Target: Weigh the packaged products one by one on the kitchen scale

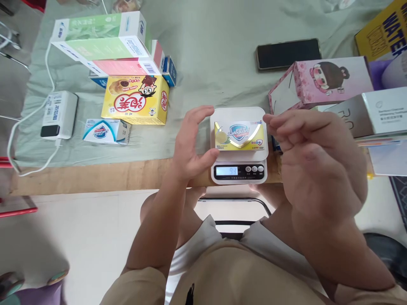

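A yellow Safeguard soap box (240, 136) lies flat on a small white kitchen scale (239, 169) at the table's front edge; the scale's display is lit. My left hand (190, 146) hovers just left of the scale, fingers spread and curved, holding nothing, its thumb close to the scale's corner. My right hand (313, 156) is raised to the right of the scale and nearer the camera, fingers loosely bent and apart, with nothing in it. Neither hand touches the soap box.
Left of the scale lie a blue-white Safeguard box (106, 131), a yellow snack box (136, 100), stacked green and pink cartons (108, 42) and a white power bank (59, 115) with cable. A black phone (288, 54) and a pink cartoon box (321, 82) sit behind and right.
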Demonstrator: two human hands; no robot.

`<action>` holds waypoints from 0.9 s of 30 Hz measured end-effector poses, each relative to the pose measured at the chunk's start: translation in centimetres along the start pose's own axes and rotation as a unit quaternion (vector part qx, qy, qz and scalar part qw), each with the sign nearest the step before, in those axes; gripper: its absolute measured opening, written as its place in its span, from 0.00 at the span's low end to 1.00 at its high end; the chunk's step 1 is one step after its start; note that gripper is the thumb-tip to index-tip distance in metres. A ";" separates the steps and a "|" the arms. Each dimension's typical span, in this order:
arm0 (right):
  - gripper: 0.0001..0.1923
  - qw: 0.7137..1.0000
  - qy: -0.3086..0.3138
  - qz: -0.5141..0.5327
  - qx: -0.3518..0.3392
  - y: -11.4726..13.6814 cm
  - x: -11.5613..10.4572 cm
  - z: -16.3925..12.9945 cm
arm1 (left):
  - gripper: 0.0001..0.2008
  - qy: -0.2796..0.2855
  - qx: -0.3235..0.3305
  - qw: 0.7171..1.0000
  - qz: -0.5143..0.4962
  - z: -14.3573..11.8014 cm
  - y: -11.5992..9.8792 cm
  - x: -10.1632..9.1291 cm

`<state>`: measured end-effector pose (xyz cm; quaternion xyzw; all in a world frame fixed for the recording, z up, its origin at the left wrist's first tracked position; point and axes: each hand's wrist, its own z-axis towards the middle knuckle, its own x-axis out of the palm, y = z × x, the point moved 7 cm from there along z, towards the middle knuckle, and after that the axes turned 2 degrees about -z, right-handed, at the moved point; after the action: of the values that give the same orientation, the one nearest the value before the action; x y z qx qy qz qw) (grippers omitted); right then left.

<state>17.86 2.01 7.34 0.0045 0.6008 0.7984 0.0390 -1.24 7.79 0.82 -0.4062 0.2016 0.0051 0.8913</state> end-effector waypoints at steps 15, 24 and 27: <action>0.10 0.999 0.028 -0.018 -0.033 0.2 -0.9 0.1 | 0.33 0.083 -0.100 0.991 0.026 1.2 -0.1 2.4; 0.11 1.000 0.022 -0.021 -0.003 1.5 -2.1 -0.3 | 0.36 0.129 -0.128 0.983 0.010 1.2 0.4 1.8; 0.10 0.998 -0.039 0.003 0.042 2.4 -3.2 -0.4 | 0.37 0.132 -0.103 0.985 0.037 1.1 -0.1 1.7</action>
<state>20.90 0.80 9.63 0.0388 0.6316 0.7720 0.0600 0.68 8.31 0.92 -0.4849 0.3307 0.0051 0.8096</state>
